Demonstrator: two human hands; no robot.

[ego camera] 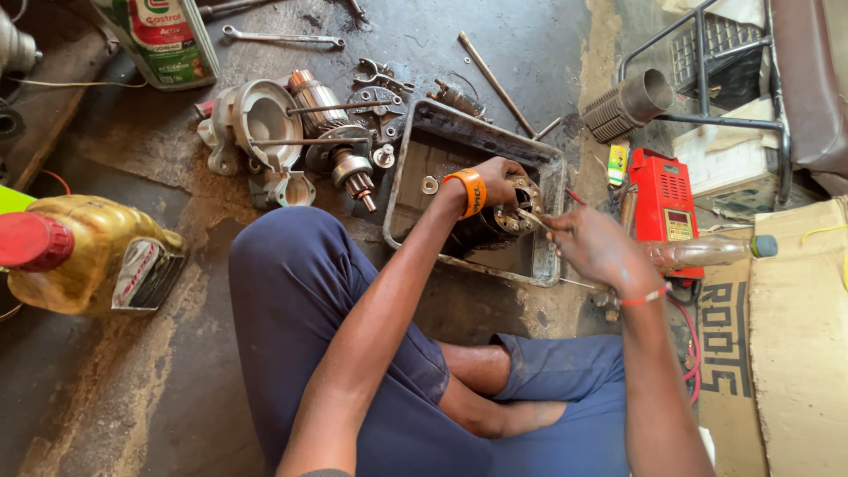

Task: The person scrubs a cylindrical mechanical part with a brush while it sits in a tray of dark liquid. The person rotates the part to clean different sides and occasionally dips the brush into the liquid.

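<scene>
Head view: oily floor (pixel 132 389) crowded; bare patch lower left. Metal tray (pixel 548 168) just beyond knees, walls hemming both hands. Round motor part (pixel 517 208), greasy, brass-toned face, sits in tray. Left hand (pixel 497 179) clasped round it. Right hand (pixel 594 247) pinches thin tool (pixel 533 216) against its face.

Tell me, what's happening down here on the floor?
A person sits on the floor over a shallow metal tray. The left hand steadies a round metal motor part in the tray, while the right hand works at it with a thin tool. More motor parts, wrenches and two oil jugs lie around.
</scene>
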